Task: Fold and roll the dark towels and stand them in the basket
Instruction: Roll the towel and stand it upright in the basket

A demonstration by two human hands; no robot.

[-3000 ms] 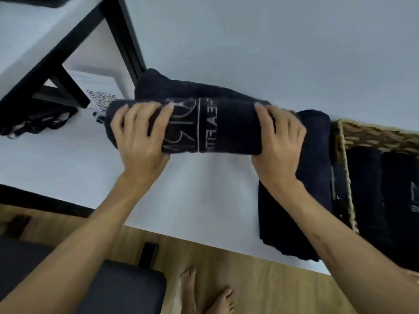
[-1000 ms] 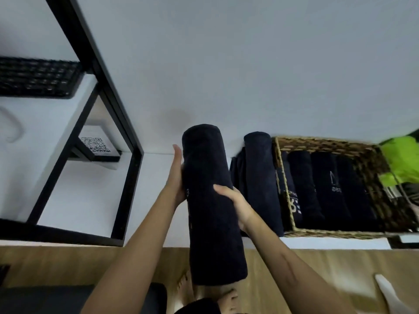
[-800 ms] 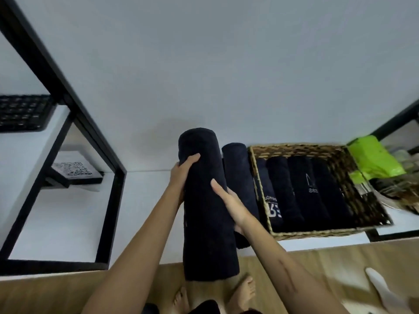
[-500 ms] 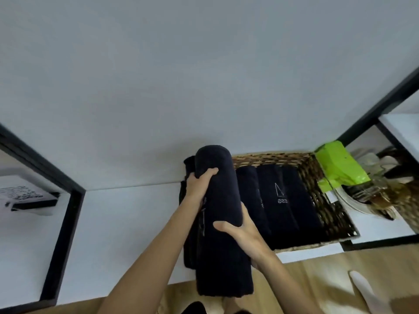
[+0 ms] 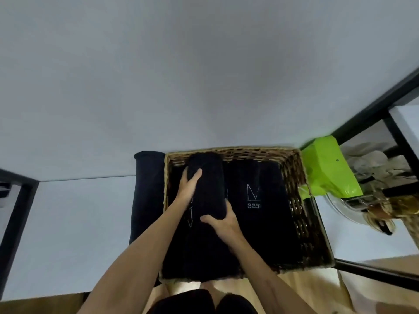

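Over the woven basket point(image 5: 294, 184), the left hand point(image 5: 189, 186) and right hand point(image 5: 223, 219) both grip a rolled dark towel point(image 5: 207, 184). They steady it, likely to slot it upright beside the towels already packed point(image 5: 260, 200).

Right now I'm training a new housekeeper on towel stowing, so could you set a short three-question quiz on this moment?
1. True or false: both hands grip the rolled towel over the basket.
2. Which side of the basket is the green bag on?
3. Multiple choice: the towel outside the basket lies A) left of it, B) behind it, C) on the floor.

Key: 1 true: left hand, right hand. 2 right. 3 A.
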